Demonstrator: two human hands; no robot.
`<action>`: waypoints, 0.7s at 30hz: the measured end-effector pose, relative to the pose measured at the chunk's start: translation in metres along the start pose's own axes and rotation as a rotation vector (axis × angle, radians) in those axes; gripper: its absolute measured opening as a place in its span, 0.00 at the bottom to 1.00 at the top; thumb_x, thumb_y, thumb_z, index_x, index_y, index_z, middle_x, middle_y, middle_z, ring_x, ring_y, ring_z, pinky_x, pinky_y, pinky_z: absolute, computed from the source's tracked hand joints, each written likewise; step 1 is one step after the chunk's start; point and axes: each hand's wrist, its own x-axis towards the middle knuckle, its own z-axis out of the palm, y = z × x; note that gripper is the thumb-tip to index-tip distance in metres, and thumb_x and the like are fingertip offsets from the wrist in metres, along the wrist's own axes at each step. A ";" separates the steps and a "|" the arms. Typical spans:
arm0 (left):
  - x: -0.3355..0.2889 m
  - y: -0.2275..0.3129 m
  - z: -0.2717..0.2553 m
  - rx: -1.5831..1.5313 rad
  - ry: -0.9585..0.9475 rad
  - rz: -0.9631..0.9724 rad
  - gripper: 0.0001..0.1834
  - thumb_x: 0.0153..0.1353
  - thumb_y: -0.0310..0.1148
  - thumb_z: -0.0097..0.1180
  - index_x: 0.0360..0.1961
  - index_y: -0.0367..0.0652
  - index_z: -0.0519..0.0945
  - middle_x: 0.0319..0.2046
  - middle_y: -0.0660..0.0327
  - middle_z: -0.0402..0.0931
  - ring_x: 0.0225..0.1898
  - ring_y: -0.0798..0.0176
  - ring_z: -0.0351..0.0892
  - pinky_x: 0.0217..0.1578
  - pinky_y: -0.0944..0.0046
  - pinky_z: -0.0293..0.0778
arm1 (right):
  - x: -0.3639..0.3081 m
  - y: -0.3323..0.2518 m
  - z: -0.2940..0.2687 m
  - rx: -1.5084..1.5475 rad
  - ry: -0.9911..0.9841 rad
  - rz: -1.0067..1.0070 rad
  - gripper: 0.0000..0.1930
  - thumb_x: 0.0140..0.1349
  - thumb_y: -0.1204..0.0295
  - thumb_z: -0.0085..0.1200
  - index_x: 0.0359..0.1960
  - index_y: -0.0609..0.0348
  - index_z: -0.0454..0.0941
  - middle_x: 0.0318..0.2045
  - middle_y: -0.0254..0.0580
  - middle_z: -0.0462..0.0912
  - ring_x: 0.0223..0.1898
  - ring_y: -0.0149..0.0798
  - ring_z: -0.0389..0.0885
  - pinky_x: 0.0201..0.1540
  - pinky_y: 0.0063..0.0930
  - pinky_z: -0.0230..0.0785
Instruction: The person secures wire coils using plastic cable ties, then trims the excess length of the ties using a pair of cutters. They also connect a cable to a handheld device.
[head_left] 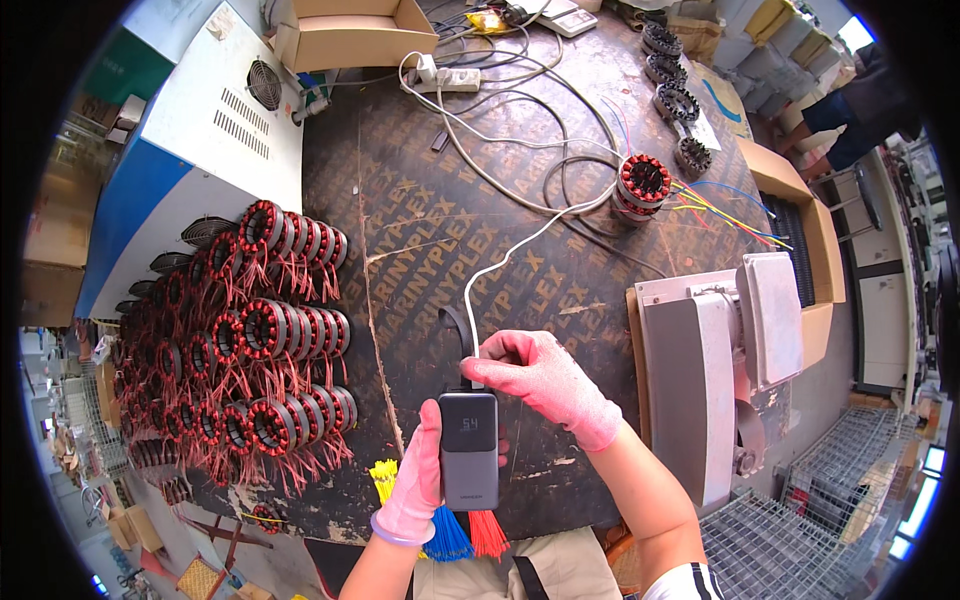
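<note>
My left hand (415, 480), in a pink glove, is closed round the left side of a grey and black power bank (469, 465) with a lit display. The power bank is upright in view near the table's front edge. My right hand (550, 385), also gloved in pink, pinches the end of a white cable (478, 285) at the power bank's top edge. The fingers hide whether the plug sits fully in the port. A dark strap loop (455, 322) rises beside the cable. Below the power bank hang bundles of yellow (383, 478), blue (448, 538) and red wires (488, 535).
Stacked motor stators (270, 330) with red leads fill the left side, beside a white and blue machine (215, 130). A power strip (458, 80) and tangled cables lie at the back. One wired stator (643, 186) stands right of centre, near a grey metal device (690, 390).
</note>
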 end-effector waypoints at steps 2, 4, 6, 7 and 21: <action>-0.006 -0.001 0.012 0.058 0.027 -0.011 0.52 0.60 0.77 0.43 0.62 0.35 0.73 0.50 0.46 0.80 0.49 0.44 0.84 0.53 0.42 0.80 | -0.001 0.002 0.000 0.006 -0.024 -0.013 0.14 0.63 0.61 0.65 0.33 0.61 0.81 0.24 0.22 0.74 0.28 0.18 0.67 0.32 0.19 0.61; -0.010 -0.006 0.015 0.039 0.027 -0.015 0.55 0.59 0.80 0.39 0.62 0.34 0.73 0.51 0.44 0.80 0.49 0.41 0.83 0.54 0.38 0.79 | -0.002 0.005 0.002 0.053 -0.054 -0.014 0.14 0.64 0.61 0.64 0.32 0.60 0.80 0.25 0.22 0.74 0.29 0.19 0.67 0.33 0.18 0.61; -0.010 -0.012 0.010 -0.050 -0.009 -0.017 0.55 0.59 0.80 0.40 0.62 0.34 0.72 0.51 0.44 0.79 0.48 0.42 0.84 0.52 0.39 0.80 | -0.004 0.008 0.006 0.143 -0.076 -0.006 0.14 0.65 0.61 0.62 0.32 0.59 0.78 0.26 0.23 0.74 0.30 0.19 0.67 0.34 0.18 0.61; -0.009 -0.012 0.007 -0.110 -0.060 -0.042 0.56 0.59 0.80 0.40 0.62 0.34 0.72 0.50 0.44 0.80 0.47 0.43 0.84 0.51 0.39 0.81 | -0.004 0.008 0.006 0.126 -0.065 -0.006 0.14 0.66 0.61 0.62 0.32 0.59 0.78 0.26 0.23 0.74 0.30 0.19 0.67 0.34 0.18 0.61; -0.016 -0.002 0.015 -0.064 -0.093 -0.115 0.52 0.57 0.79 0.45 0.62 0.40 0.73 0.42 0.52 0.82 0.39 0.53 0.85 0.41 0.50 0.84 | -0.012 0.030 0.016 0.230 0.112 -0.121 0.12 0.66 0.64 0.61 0.33 0.61 0.79 0.25 0.27 0.76 0.29 0.22 0.70 0.32 0.23 0.66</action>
